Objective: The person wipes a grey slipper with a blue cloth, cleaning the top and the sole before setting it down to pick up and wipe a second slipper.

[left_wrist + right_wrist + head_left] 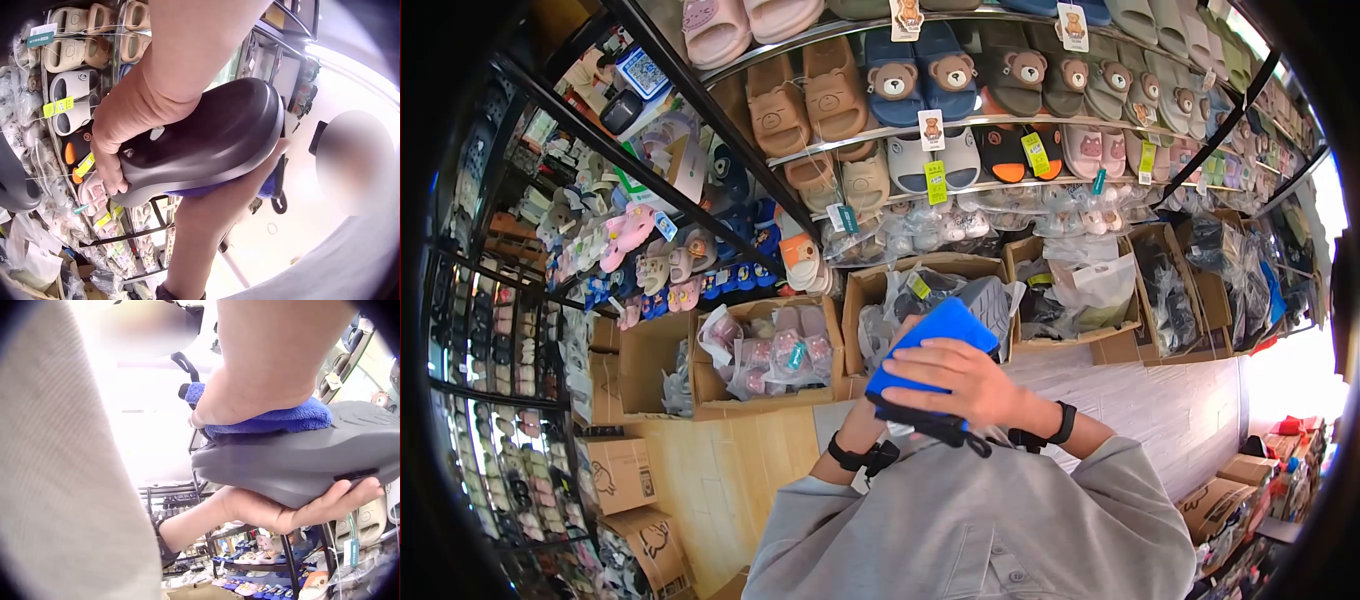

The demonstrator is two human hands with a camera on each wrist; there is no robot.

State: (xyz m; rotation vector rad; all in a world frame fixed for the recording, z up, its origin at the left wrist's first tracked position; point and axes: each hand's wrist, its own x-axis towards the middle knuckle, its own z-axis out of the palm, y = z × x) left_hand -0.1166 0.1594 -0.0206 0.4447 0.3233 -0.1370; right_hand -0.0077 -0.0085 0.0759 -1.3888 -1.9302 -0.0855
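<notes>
A dark grey clog-style shoe (281, 465) is held sole up in front of the chest. My left hand (275, 515) grips it from beneath, palm and fingers against the upper. In the left wrist view the smooth upper of the shoe (219, 137) shows, with a small pale ornament beside the hand. A blue plush cloth pad (950, 320) with a black edge and strap lies across the sole. My right hand (960, 380) holds this pad down from above, fingers spread over it. In the head view the pad and hand hide much of the shoe.
Behind the hands, shelves (850, 140) carry rows of slippers with tags. Open cardboard boxes (660, 355) of bagged footwear line the floor below. Another rack (500, 430) stands at left, and closed cartons (620, 470) sit on the wooden floor.
</notes>
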